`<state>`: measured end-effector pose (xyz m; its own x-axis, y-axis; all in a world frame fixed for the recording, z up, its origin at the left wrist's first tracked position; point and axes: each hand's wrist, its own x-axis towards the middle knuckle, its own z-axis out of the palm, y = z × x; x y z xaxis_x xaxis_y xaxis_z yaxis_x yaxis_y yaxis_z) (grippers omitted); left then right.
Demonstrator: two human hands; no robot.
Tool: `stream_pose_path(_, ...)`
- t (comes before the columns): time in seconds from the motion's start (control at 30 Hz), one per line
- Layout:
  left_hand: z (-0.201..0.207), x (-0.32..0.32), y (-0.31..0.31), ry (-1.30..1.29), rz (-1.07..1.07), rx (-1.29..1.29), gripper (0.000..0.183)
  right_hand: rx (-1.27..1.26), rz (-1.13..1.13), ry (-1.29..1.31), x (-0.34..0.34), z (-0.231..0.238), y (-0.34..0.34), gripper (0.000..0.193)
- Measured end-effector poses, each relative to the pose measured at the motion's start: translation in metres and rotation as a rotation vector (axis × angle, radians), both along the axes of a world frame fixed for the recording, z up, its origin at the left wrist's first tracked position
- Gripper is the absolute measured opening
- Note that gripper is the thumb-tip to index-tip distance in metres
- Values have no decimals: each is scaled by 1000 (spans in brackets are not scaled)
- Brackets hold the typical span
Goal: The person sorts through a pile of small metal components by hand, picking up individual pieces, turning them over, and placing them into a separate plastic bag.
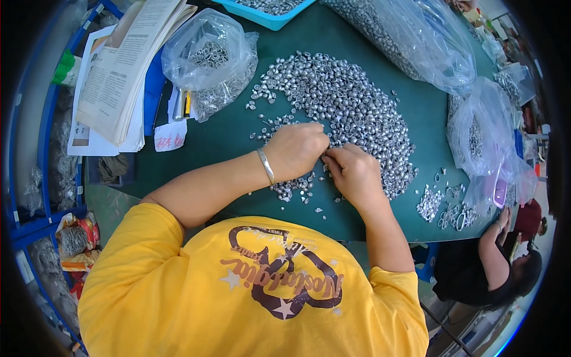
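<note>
A large heap of small silver-grey dome-shaped metal pieces (363, 101) is spread on the green tabletop (238, 140). At its near edge my left hand (298, 149), with a silver bangle on the wrist, is closed with the fingers curled in. My right hand (357, 174) meets it from the right, thumb and forefinger pinched together. The fingertips of both hands nearly touch, and whatever is between them is too small or hidden to name. Below my left hand lies a smaller cluster of the metal pieces (291, 185).
At the left are stacked papers (119, 77) and a clear bag of metal rings (211, 65). A blue tray (273, 21) sits at the back; filled plastic bags (410, 41) line the right. Small metal parts (429, 203) lie near right, beside another person (491, 268).
</note>
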<state>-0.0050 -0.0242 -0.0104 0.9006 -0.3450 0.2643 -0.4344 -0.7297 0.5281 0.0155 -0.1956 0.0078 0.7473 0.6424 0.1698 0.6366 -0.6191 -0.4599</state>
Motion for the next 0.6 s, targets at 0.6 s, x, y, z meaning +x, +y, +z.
stream_pose_path(0.6, 19, -1, 50, 847, 307, -1404, 8, 387, -63, 381, 14, 7, 0, 2)
